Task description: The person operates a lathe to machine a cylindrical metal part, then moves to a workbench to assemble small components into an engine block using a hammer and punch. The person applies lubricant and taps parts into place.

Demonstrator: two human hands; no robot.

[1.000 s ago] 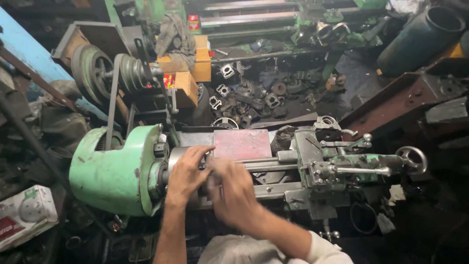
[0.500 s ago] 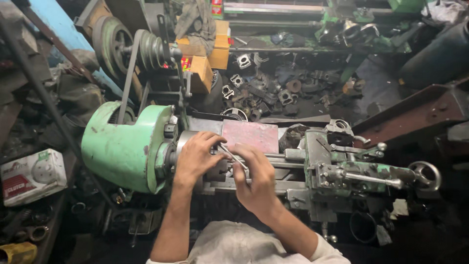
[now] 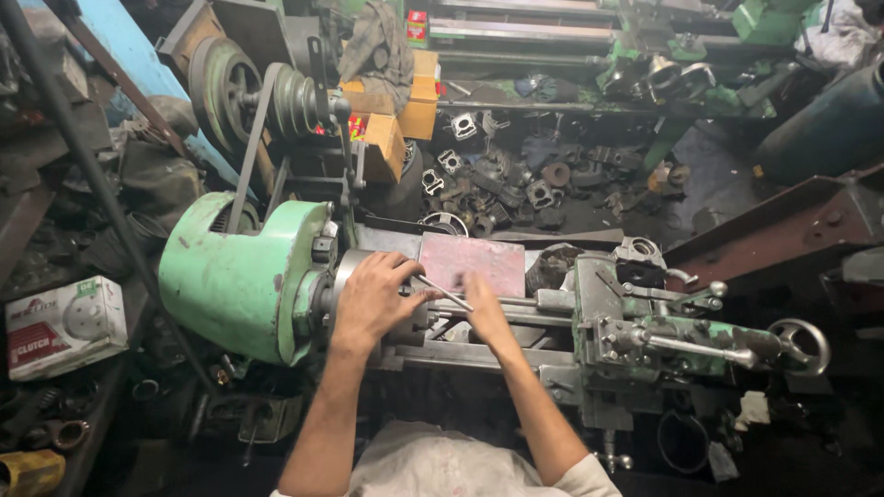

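Overhead, left hand (image 3: pixel 373 299) cups the lathe chuck (image 3: pixel 345 276); right hand (image 3: pixel 485 308) lies flat.

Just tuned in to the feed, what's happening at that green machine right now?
A person is bent over a green lathe. The left hand is wrapped over the round metal chuck next to the green housing. The right hand rests on the bed just beside it, and a thin metal rod runs between the two hands. The carriage with its handwheel sits off to the right, untouched. A pile of metal parts lies behind the machine.
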